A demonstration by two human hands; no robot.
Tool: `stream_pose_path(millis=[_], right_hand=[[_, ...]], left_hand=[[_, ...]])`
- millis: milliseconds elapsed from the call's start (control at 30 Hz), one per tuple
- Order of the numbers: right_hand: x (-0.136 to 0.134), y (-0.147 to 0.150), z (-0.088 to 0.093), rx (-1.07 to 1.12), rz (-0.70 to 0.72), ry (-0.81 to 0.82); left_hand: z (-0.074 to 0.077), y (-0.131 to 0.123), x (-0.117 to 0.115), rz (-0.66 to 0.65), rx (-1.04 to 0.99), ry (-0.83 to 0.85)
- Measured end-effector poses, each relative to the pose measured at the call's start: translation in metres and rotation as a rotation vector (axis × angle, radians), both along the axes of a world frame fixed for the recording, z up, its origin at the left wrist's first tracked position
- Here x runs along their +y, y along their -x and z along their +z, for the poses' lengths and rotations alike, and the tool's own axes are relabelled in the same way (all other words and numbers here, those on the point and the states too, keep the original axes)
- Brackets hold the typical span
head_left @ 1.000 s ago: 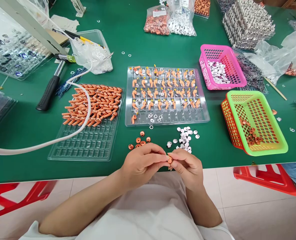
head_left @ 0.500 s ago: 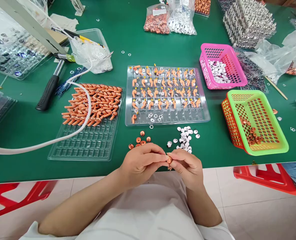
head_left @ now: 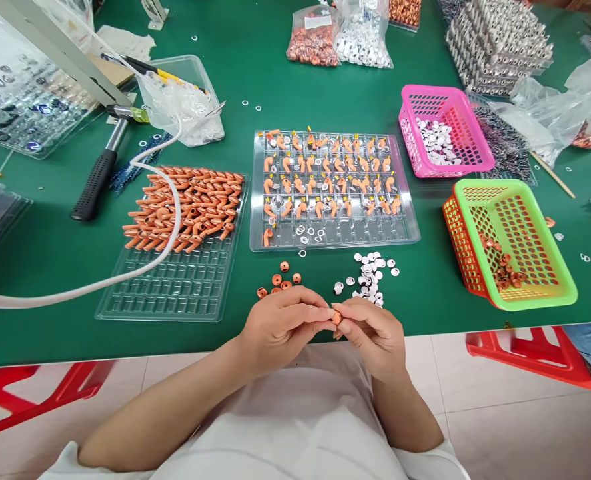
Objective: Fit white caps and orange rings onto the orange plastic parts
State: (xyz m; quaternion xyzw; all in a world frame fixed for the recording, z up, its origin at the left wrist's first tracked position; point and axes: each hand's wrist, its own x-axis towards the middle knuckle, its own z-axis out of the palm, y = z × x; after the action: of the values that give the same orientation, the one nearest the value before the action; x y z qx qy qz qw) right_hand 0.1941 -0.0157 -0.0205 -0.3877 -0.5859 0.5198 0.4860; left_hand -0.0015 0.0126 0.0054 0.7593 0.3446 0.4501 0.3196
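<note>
Barely anything has moved since the earlier frame: the view shifts slightly, and the small orange piece (head_left: pixel 336 318) sits a touch higher and farther left between the fingertips. Both hands meet just over the near edge of the green table (head_left: pixel 425 287), in front of the person's white shirt (head_left: pixel 285 427). Thumb and forefinger of the left hand (head_left: pixel 282 327) pinch the piece from one side; the right hand (head_left: pixel 380 337) pinches it from the other, its remaining fingers curled and partly hidden. Judging by the grip, the step in hand is close fingertip work on this one piece, perhaps pressing or adjusting it. Any next move calls for two steady pinches and light, even pressure, since so little of it is left to hold. What shows of the piece is a rounded, orange-copper face with a slight sheen; the rest is covered by fingers, so its full shape and whether it is one part or two cannot be told. Just beyond the left hand lie similar-coloured round caps (head_left: pixel 296 277), with white discs (head_left: pixel 368 273) beyond the right and a clear tray (head_left: pixel 400 235) of bent orange parts (head_left: pixel 318 210) farther off.
</note>
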Motion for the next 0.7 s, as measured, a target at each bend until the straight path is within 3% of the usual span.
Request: stream_pose_path(millis=[500, 700], right_hand=[[0.001, 0.006, 0.001, -0.080, -0.065, -0.024], [0.002, 0.009, 0.004, -0.149, -0.133, -0.206]], left_hand=[[-0.008, -0.005, -0.008, 0.092, 0.088, -0.112], [-0.009, -0.008, -0.011, 0.093, 0.072, -0.109]])
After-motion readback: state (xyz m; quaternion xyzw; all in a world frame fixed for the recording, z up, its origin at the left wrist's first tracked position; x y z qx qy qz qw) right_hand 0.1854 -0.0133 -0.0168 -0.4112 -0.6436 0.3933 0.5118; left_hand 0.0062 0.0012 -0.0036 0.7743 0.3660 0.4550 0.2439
